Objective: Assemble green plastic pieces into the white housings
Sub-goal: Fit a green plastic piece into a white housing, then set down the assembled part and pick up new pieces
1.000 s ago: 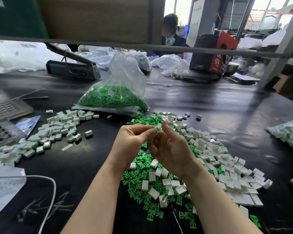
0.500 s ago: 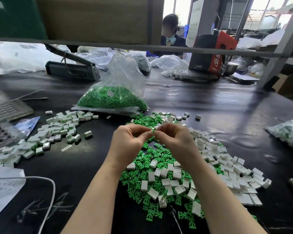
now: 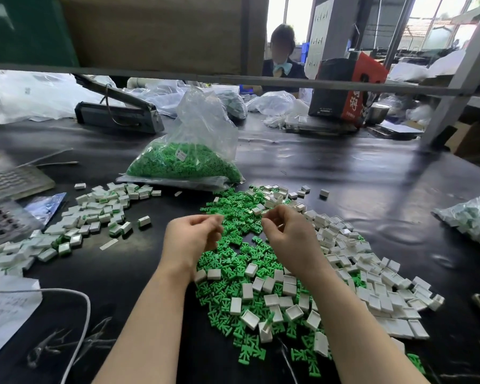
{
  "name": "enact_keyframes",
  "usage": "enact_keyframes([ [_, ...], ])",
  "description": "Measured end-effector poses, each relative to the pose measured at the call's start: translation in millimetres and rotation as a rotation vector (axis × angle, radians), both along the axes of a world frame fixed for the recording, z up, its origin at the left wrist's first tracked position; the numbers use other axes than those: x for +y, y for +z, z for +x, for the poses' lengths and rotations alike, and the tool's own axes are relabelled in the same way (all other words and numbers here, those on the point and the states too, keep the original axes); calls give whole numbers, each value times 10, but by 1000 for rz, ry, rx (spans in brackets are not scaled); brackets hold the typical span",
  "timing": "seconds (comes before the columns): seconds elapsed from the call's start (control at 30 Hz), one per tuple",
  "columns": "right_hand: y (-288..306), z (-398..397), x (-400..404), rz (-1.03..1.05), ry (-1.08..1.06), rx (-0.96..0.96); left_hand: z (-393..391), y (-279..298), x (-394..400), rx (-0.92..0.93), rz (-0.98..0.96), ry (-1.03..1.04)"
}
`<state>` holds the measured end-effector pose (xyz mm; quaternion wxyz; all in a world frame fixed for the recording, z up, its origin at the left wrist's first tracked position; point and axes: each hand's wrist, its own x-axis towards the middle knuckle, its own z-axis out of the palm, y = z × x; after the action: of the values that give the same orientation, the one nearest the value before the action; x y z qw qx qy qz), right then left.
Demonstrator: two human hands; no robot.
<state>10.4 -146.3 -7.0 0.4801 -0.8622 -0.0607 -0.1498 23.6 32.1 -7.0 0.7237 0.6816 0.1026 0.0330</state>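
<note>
1. The left hand [image 3: 190, 235] and the right hand [image 3: 287, 236] hovered apart above the pile of green plastic pieces [image 3: 233, 261], a clear gap between them.
2. The left hand's fingers [image 3: 208, 221] were curled inward; whether they pinched a piece could not be told through the blur.
3. The right hand's fingers [image 3: 272, 217] were also curled, and no held part could be made out there either.
4. Empty white housings [image 3: 372, 278] lay heaped to the right of the green pile, some scattered on top of it.
5. A separate heap of housings with green showing in them [image 3: 94, 214] sat well to the left on the black table [image 3: 344, 176].
6. A clear bag of green pieces [image 3: 186, 162] lay behind the pile.
</note>
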Motion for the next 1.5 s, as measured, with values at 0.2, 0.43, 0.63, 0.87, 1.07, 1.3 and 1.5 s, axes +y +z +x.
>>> enact_keyframes([
  [0.2,-19,41,-308,-409,-324,55,162,-49,431,232,-623,281],
  [0.43,-70,57,-493,-676,-428,279,190,-49,566,183,-841,339],
  [0.63,-137,65,-459,-687,-283,445,184,2,681,22,-1005,359],
  [0.87,-193,100,-413,-662,-234,369,131,25,558,1,-896,271],
  [1.07,-170,80,-363,-729,-277,207,63,85,238,60,-506,25],
  [1.3,-131,81,-321,-593,-239,47,-12,47,-133,10,-70,-200],
  [1.5,26,48,-105,-128,26,-133,-50,44,-275,-17,-44,-344],
])
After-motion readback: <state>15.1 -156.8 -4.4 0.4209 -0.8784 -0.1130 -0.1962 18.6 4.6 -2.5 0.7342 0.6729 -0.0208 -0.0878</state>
